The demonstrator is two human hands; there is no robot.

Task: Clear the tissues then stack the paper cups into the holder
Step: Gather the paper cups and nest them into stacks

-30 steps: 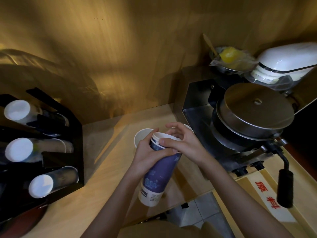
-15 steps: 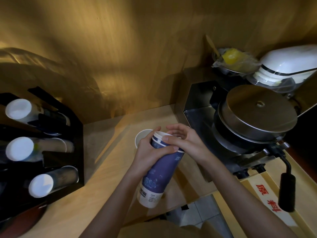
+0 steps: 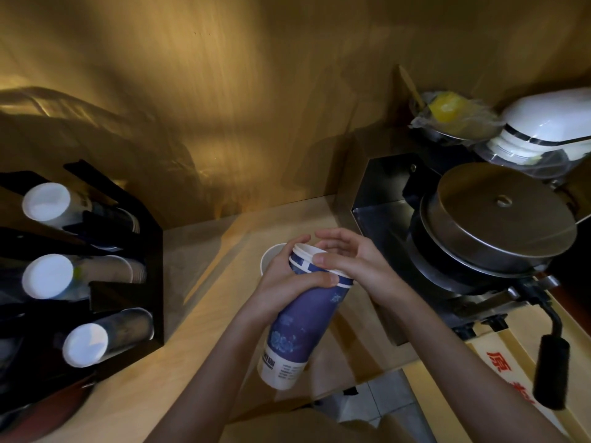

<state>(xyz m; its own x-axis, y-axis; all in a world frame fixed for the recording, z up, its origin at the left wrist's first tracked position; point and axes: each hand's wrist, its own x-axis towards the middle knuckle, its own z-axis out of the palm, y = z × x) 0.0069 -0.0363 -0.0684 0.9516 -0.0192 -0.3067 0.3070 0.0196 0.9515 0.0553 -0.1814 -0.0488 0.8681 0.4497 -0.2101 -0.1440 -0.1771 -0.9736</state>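
My left hand (image 3: 289, 279) grips a nested stack of blue-and-white paper cups (image 3: 299, 327) near its rims, tilted over the wooden counter. My right hand (image 3: 355, 266) rests on the top cup's rim, thumb on the blue wall, fingers spread over the mouth. Behind my left hand, a single white paper cup (image 3: 270, 254) stands upright on the counter, mostly hidden. The black cup holder (image 3: 150, 251) at the left has three slanted slots, each with a row of cups showing white bottoms. No tissues are in sight.
A steel machine (image 3: 499, 225) with a round lid and a black-handled lever (image 3: 551, 369) fills the right side. A wrapped bowl with something yellow (image 3: 447, 110) and a white appliance (image 3: 550, 126) sit behind it. A wooden wall backs the counter (image 3: 204, 314).
The top cup has sunk further into the stack. My right fingers have lifted and spread over its rim. The stack has barely shifted.
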